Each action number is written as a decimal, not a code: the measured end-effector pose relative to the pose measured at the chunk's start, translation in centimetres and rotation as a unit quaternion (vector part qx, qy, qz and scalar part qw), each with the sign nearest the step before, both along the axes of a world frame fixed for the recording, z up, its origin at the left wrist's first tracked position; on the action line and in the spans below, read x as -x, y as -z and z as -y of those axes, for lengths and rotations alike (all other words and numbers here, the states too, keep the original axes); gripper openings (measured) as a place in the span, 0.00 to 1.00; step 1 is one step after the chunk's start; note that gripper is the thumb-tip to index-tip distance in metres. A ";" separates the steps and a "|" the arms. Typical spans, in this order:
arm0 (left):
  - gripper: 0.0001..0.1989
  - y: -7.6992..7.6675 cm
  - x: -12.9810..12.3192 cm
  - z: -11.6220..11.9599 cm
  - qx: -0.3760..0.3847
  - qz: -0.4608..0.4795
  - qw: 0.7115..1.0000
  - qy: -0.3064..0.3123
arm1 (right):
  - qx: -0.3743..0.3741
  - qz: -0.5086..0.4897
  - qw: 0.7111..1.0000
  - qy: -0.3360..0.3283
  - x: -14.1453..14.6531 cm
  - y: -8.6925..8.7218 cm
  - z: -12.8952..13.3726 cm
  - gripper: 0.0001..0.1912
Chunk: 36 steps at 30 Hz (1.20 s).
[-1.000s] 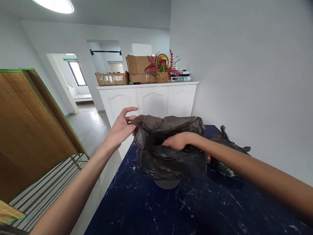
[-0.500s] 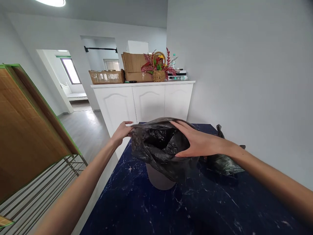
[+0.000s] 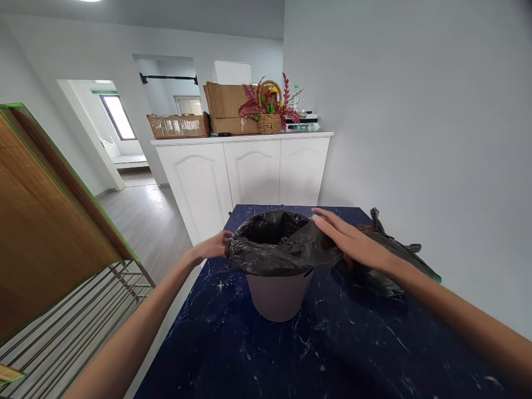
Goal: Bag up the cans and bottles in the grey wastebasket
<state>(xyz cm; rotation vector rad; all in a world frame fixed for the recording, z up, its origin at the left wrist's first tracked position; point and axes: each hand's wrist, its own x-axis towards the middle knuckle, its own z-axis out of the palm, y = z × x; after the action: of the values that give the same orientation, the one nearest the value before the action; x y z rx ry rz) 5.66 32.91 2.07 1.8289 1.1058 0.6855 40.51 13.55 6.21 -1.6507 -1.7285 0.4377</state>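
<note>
A grey trash can (image 3: 277, 296) stands upright on a dark blue marbled tabletop (image 3: 249, 360). A black trash bag (image 3: 282, 256) lines it, with its edge folded down over the rim all round the part I can see. My left hand (image 3: 211, 245) has its fingers closed on the bag at the left side of the rim; their tips are partly hidden. My right hand (image 3: 353, 239) lies against the bag's right side, fingers stretched out and thumb below, partly out of sight.
Another black plastic bag (image 3: 386, 266) lies at the table's right. Behind stands a white cabinet (image 3: 253, 172) bearing cardboard boxes (image 3: 178, 126), a flower basket (image 3: 270, 123) and bottles (image 3: 307, 127). A metal rack (image 3: 95, 310) with a brown mat (image 3: 50, 221) is on the left.
The bag's edge has come down over the can's rim, showing more of the can. My left hand has moved lower; my right hand has shifted right and its fingers have left the bag's opening.
</note>
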 end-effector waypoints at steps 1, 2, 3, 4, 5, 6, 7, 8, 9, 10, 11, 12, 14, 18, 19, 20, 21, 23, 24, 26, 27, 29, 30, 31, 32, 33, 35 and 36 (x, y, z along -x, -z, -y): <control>0.25 -0.7 0.4 0.4 -0.016 0.005 1.000 -0.001 | -0.056 0.011 0.998 0.011 0.2 0.1 0.9 0.33; 0.26 -1.5 0.6 0.9 -0.042 0.013 0.999 -0.001 | -0.107 0.033 0.994 0.006 0.5 0.2 1.9 0.30; 0.25 -2.1 0.8 1.6 -0.076 0.023 0.997 0.002 | -0.151 0.064 0.986 -0.012 0.8 0.3 2.8 0.26; 0.21 -2.7 1.0 2.4 -0.121 0.037 0.992 0.007 | -0.186 0.098 0.977 -0.037 1.0 0.5 3.6 0.23; 0.19 -3.1 1.0 3.4 -0.161 0.046 0.986 0.017 | -0.216 0.130 0.966 -0.062 1.1 0.7 4.2 0.19; 0.19 -3.4 1.1 4.4 -0.186 0.044 0.981 0.029 | -0.243 0.158 0.953 -0.083 1.2 1.0 4.7 0.16; 0.21 -3.5 1.2 5.3 -0.205 0.036 0.977 0.040 | -0.267 0.181 0.941 -0.099 1.3 1.4 5.1 0.12; 0.22 -3.4 1.3 6.2 -0.218 0.022 0.974 0.050 | -0.287 0.200 0.931 -0.110 1.3 1.8 5.3 0.09; 0.22 -3.1 1.4 7.0 -0.233 0.006 0.971 0.057 | -0.300 0.215 0.922 -0.119 1.2 2.3 5.4 0.08; 0.20 -2.7 1.5 7.7 -0.253 -0.009 0.965 0.064 | -0.309 0.226 0.915 -0.128 1.2 2.7 5.5 0.08; 0.18 -2.2 1.7 8.2 -0.277 -0.022 0.958 0.072 | -0.314 0.234 0.910 -0.138 1.2 3.1 5.6 0.09; 0.16 -1.6 1.9 8.8 -0.304 -0.032 0.949 0.080 | -0.317 0.238 0.906 -0.149 1.3 3.5 5.7 0.09; 0.10 -0.4 2.3 9.6 -0.369 -0.047 0.922 0.104 | -0.309 0.240 0.904 -0.172 1.6 4.2 5.9 0.08; 0.04 2.2 3.2 10.6 -0.522 -0.097 0.831 0.166 | -0.253 0.262 0.908 -0.205 2.4 6.3 6.3 0.06; 0.05 2.8 3.4 10.6 -0.548 -0.120 0.808 0.179 | -0.234 0.271 0.909 -0.212 2.4 6.9 6.4 0.07; 0.07 3.3 3.6 10.6 -0.563 -0.146 0.791 0.190 | -0.215 0.279 0.910 -0.218 2.5 7.4 6.4 0.08; 0.07 3.8 3.8 10.6 -0.564 -0.173 0.782 0.199 | -0.194 0.285 0.911 -0.227 2.5 7.8 6.5 0.09; 0.04 4.6 4.2 10.5 -0.525 -0.215 0.794 0.216 | -0.151 0.291 0.912 -0.245 2.4 7.9 6.6 0.08; 0.06 4.8 4.4 10.5 -0.487 -0.224 0.813 0.225 | -0.132 0.287 0.914 -0.254 2.4 7.6 6.8 0.07; 0.17 5.3 4.8 10.5 -0.386 -0.206 0.867 0.239 | -0.113 0.250 0.924 -0.268 2.5 6.3 7.4 0.04; 0.19 5.6 5.0 10.6 -0.329 -0.181 0.896 0.236 | -0.124 0.217 0.931 -0.266 2.6 5.4 7.7 0.03; 0.18 6.3 5.4 10.7 -0.223 -0.128 0.945 0.204 | -0.185 0.160 0.940 -0.236 3.0 3.6 8.1 0.08; 0.16 6.8 5.4 10.7 -0.183 -0.114 0.959 0.185 | -0.222 0.153 0.940 -0.211 3.2 2.8 8.1 0.12; 0.17 7.4 5.5 10.7 -0.154 -0.112 0.968 0.166 | -0.252 0.162 0.936 -0.186 3.5 2.1 7.9 0.16; 0.18 8.1 5.4 10.7 -0.132 -0.120 0.972 0.153 | -0.270 0.185 0.930 -0.165 3.7 1.7 7.6 0.20; 0.20 8.8 5.4 10.6 -0.115 -0.132 0.974 0.143 | -0.273 0.212 0.926 -0.152 3.9 1.4 7.0 0.22; 0.24 10.2 5.2 10.4 -0.093 -0.144 0.978 0.116 | -0.265 0.250 0.920 -0.143 4.3 1.3 5.7 0.23; 0.26 10.8 5.1 10.3 -0.086 -0.139 0.982 0.097 | -0.266 0.257 0.917 -0.149 4.5 1.4 5.0 0.21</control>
<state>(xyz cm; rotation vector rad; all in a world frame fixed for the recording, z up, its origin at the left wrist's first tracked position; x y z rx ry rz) 0.54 22.58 -8.71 2.1989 1.0495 0.4306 36.04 8.59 4.84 -1.1609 -2.2396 -0.3570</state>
